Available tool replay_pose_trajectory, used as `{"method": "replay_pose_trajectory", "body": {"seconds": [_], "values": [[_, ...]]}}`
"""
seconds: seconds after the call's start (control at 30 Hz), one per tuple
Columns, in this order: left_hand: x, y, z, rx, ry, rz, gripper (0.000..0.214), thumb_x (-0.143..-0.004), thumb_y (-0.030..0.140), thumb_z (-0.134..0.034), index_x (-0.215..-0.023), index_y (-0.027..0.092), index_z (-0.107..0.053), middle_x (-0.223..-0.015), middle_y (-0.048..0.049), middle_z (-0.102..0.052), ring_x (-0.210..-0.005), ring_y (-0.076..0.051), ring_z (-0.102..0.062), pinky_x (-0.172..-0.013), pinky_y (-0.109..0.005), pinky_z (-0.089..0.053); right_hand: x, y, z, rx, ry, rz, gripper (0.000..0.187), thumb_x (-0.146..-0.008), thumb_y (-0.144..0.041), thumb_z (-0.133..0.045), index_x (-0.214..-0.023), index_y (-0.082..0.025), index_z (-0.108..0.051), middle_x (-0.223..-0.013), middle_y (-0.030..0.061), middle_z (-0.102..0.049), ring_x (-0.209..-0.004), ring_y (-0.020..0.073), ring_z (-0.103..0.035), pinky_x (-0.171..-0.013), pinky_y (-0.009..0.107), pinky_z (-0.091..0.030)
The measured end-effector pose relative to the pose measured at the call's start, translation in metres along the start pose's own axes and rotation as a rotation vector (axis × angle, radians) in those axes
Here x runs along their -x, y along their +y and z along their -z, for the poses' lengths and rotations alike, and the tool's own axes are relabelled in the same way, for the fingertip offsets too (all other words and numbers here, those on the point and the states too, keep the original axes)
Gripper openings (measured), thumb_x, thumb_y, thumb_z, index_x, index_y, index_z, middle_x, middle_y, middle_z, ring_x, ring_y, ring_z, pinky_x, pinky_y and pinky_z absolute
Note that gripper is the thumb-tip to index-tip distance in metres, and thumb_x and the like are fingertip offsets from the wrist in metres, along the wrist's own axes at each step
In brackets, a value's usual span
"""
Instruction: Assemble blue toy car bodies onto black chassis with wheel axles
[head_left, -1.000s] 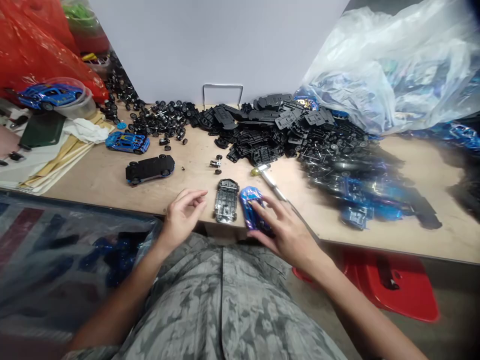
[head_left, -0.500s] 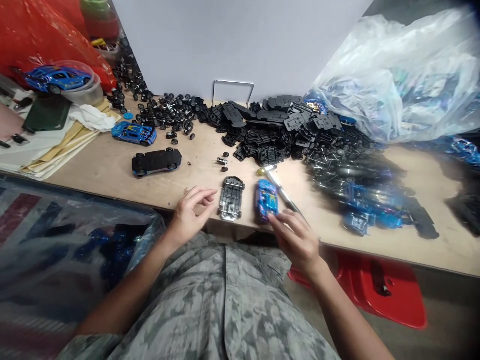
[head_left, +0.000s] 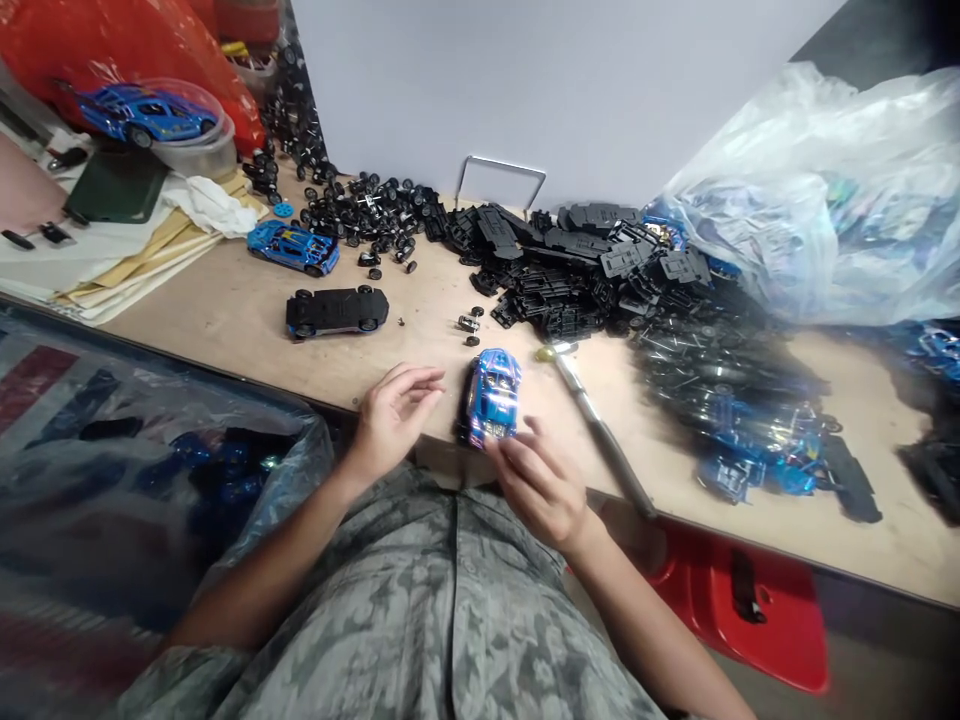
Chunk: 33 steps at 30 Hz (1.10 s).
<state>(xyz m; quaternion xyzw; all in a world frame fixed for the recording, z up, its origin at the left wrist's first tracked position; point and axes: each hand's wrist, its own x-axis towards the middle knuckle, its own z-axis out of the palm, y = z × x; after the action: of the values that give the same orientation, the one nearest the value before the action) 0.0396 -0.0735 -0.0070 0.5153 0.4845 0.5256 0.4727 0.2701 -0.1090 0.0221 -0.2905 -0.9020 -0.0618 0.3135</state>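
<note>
At the table's front edge, a shiny blue toy car body (head_left: 495, 392) sits over the spot of the black chassis, whose dark edge shows along its left side. Whether the two are joined I cannot tell. My right hand (head_left: 541, 482) pinches the near end of the body between thumb and fingers. Just left of the car, my left hand (head_left: 397, 415) is held with curved fingers apart and nothing in them. A hammer (head_left: 600, 420) with a yellowish tip lies to the right of my right hand. Behind the car lies a small wheel axle (head_left: 470, 325).
Black chassis parts (head_left: 555, 260) are heaped at the back, with loose wheels (head_left: 360, 215) left of them. One blue car (head_left: 294, 246) stands at left, beside an upturned car (head_left: 337, 312). Blue bodies (head_left: 765, 460) and a clear plastic bag (head_left: 840, 200) lie right.
My right hand has carried the blue car body left, from beside the chassis to over it. The chassis is now mostly covered. My left hand stays open close by. The whole view has shifted.
</note>
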Motion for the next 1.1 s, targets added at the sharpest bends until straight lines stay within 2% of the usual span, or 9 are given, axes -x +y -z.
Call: {"method": "replay_pose_trajectory", "body": {"seconds": [0.2,0.43,0.6,0.8,0.93,1.1], "values": [[0.001,-0.003,0.001,0.026,-0.005,-0.011,0.025,-0.095,0.030,-0.068,-0.114,0.016,-0.074,-0.120,-0.0109,-0.069,-0.100,-0.018,-0.075,-0.094,-0.030,-0.063,-0.001,-0.003,-0.003,-0.025,-0.053,-0.022,0.049,-0.092,-0.003,-0.064,-0.139,-0.016,-0.061,-0.097,0.0089,-0.076,-0.090,0.0211,-0.073,-0.105,0.052,-0.060],[0.001,-0.003,0.000,0.031,0.007,-0.029,0.023,-0.096,0.031,-0.068,-0.113,0.017,-0.074,-0.117,-0.0105,-0.070,-0.100,-0.019,-0.074,-0.095,-0.032,-0.063,0.002,0.000,-0.007,-0.015,-0.105,-0.032,0.059,-0.094,-0.004,-0.060,-0.151,-0.018,-0.051,-0.099,0.0106,-0.076,-0.091,0.0230,-0.074,-0.104,0.055,-0.059],[0.001,-0.003,0.001,0.041,-0.007,-0.039,0.024,-0.096,0.029,-0.067,-0.115,0.016,-0.074,-0.119,-0.0107,-0.068,-0.101,-0.019,-0.074,-0.096,-0.031,-0.063,-0.001,0.002,-0.008,0.007,-0.103,-0.016,0.065,-0.092,-0.002,-0.061,-0.154,-0.014,-0.046,-0.098,0.0122,-0.074,-0.088,0.0236,-0.072,-0.102,0.055,-0.060],[0.001,-0.005,0.001,0.039,-0.016,-0.044,0.025,-0.096,0.030,-0.067,-0.116,0.016,-0.074,-0.118,-0.0107,-0.069,-0.101,-0.019,-0.074,-0.094,-0.031,-0.063,-0.002,0.003,-0.009,-0.018,-0.126,-0.041,0.064,-0.092,-0.002,-0.061,-0.153,-0.018,-0.047,-0.098,0.0111,-0.073,-0.087,0.0233,-0.070,-0.098,0.053,-0.060],[0.001,-0.004,0.002,0.039,-0.018,-0.045,0.025,-0.096,0.029,-0.067,-0.116,0.016,-0.074,-0.118,-0.0105,-0.068,-0.100,-0.018,-0.074,-0.094,-0.030,-0.063,-0.004,0.003,-0.009,-0.039,-0.118,-0.045,0.064,-0.090,0.000,-0.063,-0.151,-0.015,-0.049,-0.097,0.0119,-0.072,-0.088,0.0234,-0.069,-0.097,0.053,-0.060],[0.001,-0.006,0.002,0.035,-0.029,-0.052,0.024,-0.097,0.028,-0.066,-0.117,0.016,-0.073,-0.118,-0.0103,-0.068,-0.099,-0.018,-0.074,-0.092,-0.029,-0.063,-0.011,0.004,-0.010,-0.054,-0.116,-0.047,0.057,-0.093,-0.002,-0.061,-0.148,-0.018,-0.052,-0.096,0.0106,-0.071,-0.085,0.0209,-0.068,-0.092,0.050,-0.062]]}}
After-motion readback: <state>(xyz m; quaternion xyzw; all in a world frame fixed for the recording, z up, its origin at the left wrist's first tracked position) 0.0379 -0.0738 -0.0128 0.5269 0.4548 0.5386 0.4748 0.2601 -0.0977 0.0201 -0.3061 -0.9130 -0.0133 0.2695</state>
